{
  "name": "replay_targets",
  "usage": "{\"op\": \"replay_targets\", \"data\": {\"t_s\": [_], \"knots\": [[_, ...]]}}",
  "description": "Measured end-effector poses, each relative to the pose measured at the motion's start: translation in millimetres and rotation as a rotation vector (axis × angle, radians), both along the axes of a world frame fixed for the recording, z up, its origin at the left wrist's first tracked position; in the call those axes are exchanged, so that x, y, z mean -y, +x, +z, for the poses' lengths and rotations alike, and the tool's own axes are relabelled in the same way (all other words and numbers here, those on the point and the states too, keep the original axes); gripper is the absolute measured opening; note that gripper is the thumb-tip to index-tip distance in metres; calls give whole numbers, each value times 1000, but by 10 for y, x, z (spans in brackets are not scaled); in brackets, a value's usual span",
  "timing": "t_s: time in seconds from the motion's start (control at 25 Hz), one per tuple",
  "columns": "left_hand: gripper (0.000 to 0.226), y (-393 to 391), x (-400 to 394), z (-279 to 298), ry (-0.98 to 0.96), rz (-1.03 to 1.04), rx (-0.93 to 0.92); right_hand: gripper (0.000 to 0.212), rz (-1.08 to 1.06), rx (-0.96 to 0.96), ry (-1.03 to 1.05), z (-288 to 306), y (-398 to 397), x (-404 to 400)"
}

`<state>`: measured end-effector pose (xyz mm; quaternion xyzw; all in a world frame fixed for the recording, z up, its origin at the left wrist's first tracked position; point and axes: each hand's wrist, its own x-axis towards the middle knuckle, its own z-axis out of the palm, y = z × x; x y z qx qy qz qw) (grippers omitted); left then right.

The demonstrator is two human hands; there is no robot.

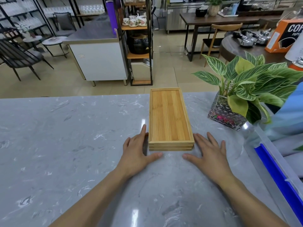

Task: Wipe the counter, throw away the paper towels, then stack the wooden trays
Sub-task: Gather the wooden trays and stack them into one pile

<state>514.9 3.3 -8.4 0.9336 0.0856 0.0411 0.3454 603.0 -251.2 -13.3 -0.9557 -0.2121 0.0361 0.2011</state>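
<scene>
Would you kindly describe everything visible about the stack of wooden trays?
The stack of wooden trays looks like light bamboo: three shallow rectangular trays, edges aligned, the top one empty with a raised rim. It lies flat on the grey marble counter, its far end at the counter's edge. The left hand touches its near left corner; the right hand rests alongside.

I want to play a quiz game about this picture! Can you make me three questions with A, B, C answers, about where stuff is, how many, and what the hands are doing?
1. Where is the plant?
A. right of the trays
B. left of the trays
C. on the trays

2. How many wooden trays are stacked?
A. one
B. three
C. six

3. The left hand and right hand are:
A. fists
B. holding towels
C. open, flat on the counter

Answers: 1 A, its glass vase stands right of them; 2 B, three layers show at the front edge; 3 C, fingers are spread, empty.
</scene>
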Motion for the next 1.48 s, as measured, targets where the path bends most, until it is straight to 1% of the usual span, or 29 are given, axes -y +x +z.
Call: {"op": "replay_targets", "data": {"t_s": [0.04,0.08,0.16,0.2,0.28,0.44,0.56,0.64,0.72,0.8,0.88,0.92,1.2,1.36,1.48], "knots": [[101,-15,-22,-57,126,13,-19,83,-6,27,-37,-36,3,8],[94,-17,-30,-95,221,28,-12,75,-16,49,-45,-40,12,-1],[72,-1,-21,-116,303,50,52,63,-31,107,-45,-34,34,-26],[66,12,-16,-111,310,63,74,60,-36,128,-51,-37,39,-35],[61,48,-26,-117,314,90,95,60,-34,147,-63,-61,47,-42],[60,82,-61,-133,353,88,128,56,-35,124,-39,-67,82,-44],[58,105,-79,-116,355,94,119,53,-35,127,-34,-60,104,-70],[58,126,-78,-87,354,85,104,55,-41,127,-23,-60,111,-75],[59,123,-73,-40,264,83,94,61,-45,113,24,-46,108,-85],[58,99,-54,15,31,76,116,64,-40,91,107,-27,107,-107],[55,68,-26,61,-163,98,144,60,-13,86,133,-7,96,-133],[56,55,-14,89,-199,115,137,58,-5,86,131,-1,87,-144],[58,57,-26,103,-167,127,141,54,-12,109,100,20,49,-166],[59,45,-52,56,-260,143,106,55,-9,109,78,17,40,-183],[60,43,-51,46,-267,136,109,52,-5,108,68,18,31,-190]]}}
